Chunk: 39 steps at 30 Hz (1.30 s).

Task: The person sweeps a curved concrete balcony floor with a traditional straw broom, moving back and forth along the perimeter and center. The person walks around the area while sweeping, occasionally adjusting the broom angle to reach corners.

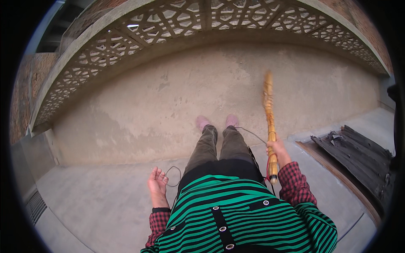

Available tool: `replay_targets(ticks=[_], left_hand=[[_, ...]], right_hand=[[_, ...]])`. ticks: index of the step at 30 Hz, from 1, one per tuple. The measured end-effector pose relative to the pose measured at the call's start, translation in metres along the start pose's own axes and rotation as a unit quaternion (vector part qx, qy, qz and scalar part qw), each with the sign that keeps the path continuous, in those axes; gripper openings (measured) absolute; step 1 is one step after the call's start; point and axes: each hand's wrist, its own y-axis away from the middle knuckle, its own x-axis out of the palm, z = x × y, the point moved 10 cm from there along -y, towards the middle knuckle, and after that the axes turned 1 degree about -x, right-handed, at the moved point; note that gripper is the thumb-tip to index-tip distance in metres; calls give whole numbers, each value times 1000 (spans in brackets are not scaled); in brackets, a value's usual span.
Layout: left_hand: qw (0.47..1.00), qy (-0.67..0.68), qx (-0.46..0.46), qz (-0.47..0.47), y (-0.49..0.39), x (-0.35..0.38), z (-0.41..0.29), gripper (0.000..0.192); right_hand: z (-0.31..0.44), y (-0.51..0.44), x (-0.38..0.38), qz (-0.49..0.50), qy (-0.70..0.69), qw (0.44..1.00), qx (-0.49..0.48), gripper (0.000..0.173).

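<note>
My right hand [277, 148] is wrapped around the handle of what looks like a yellow straw broom [270, 120], its stalks bound in bundles. The broom points away from me, and its far end is blurred. Its butt end, with a dark band and a red cord [268, 167], sits beside my right hip. At my left side, my left hand [157, 184] hangs with the palm turned up and the fingers loosely curled, holding nothing. A thin grey cable [181, 172] loops just right of that hand, and more of it shows by my right ankle.
My pink shoes [232, 120] stand on worn concrete floor [177, 104]. A low wall with pierced lattice blocks [237, 15] curves across the far side. To the right lie dark, torn corrugated sheets [354, 158] beside a wooden board [341, 182]. A floor grate [36, 205] is at far left.
</note>
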Motion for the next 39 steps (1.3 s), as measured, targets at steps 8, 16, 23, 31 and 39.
replay_targets(ticks=[8, 16, 23, 31, 39], left_hand=[[999, -38, -6, -7, -9, -4, -8, 30], [999, -33, 5, 19, -24, 11, -24, 30], [999, -42, 17, -16, -24, 0, -27, 30], [999, -12, 4, -50, 12, 20, 23, 29], [997, -63, -10, -42, 54, 123, 56, 27]], right_hand=[[-6, -13, 83, 121, 72, 989, 38, 46], [47, 30, 196, 296, 119, 948, -10, 68], [61, 19, 85, 157, -11, 984, -77, 62], [41, -113, -158, -120, -76, 990, 19, 26], [73, -165, -210, -48, 131, 990, 23, 24]])
